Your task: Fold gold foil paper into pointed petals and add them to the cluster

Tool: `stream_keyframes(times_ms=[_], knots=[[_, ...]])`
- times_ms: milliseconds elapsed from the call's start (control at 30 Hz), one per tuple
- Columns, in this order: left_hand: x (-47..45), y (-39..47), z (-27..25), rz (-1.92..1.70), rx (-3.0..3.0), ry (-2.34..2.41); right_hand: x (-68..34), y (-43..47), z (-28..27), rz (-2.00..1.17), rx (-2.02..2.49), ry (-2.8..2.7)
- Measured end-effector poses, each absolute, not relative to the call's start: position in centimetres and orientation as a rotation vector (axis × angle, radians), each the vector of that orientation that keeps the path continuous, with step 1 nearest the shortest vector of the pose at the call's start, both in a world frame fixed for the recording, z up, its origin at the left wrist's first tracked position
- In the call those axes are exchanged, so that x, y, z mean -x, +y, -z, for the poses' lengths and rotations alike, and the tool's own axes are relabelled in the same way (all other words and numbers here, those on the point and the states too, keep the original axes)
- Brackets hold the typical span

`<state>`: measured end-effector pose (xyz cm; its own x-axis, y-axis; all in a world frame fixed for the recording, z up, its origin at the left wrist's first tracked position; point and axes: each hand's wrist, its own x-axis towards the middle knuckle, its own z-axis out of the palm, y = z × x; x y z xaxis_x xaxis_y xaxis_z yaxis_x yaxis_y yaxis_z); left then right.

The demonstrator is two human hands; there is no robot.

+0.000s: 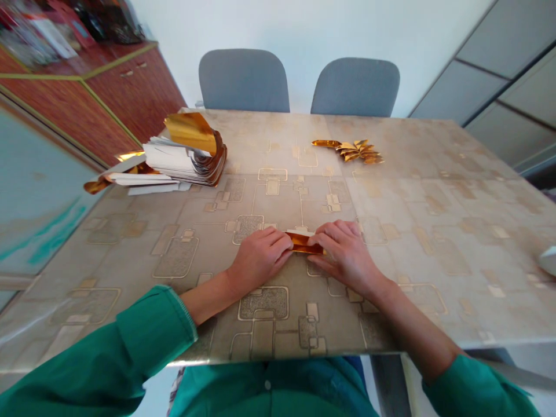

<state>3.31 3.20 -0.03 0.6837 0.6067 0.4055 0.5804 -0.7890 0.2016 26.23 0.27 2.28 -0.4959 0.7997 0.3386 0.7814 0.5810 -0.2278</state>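
Note:
A small sheet of shiny gold foil paper lies between my hands near the middle of the table, partly rolled or folded, with a pale edge along its far side. My left hand grips its left end with bent fingers. At the other end, my right hand pinches the paper between thumb and fingers. Farther off to the right lies a little pile of folded gold paper pieces. Back left, a thick stack of gold-and-white paper sheets has curled edges.
A patterned cloth covers the table. Two grey chairs stand against its far side. At the left is a reddish wooden cabinet with bagged items on top. A white object sits at the right edge, partly out of view.

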Motion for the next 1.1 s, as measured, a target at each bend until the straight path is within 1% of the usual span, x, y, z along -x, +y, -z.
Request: stream_keyframes(times_ms=[233, 467, 733, 1100], knots=[[-3.1, 2.7, 0.2, -0.598, -2.812, 0.967, -26.6, -0.6, -1.2, -0.119, 1.293, -2.438], [-3.0, 2.8, 0.4, -0.658, -2.728, 0.996, -27.1, -0.4, -1.0, -0.378, 1.335, -2.378], [-3.3, 2.7, 0.1, -0.703, -2.559, 1.136, -27.7, 0.0, -1.1, -0.552, 1.361, -2.290], [-3.5, 2.9, -0.1, -0.679, -2.504, 1.169, -27.4, 0.1, -1.3, -0.595, 1.421, -2.229]])
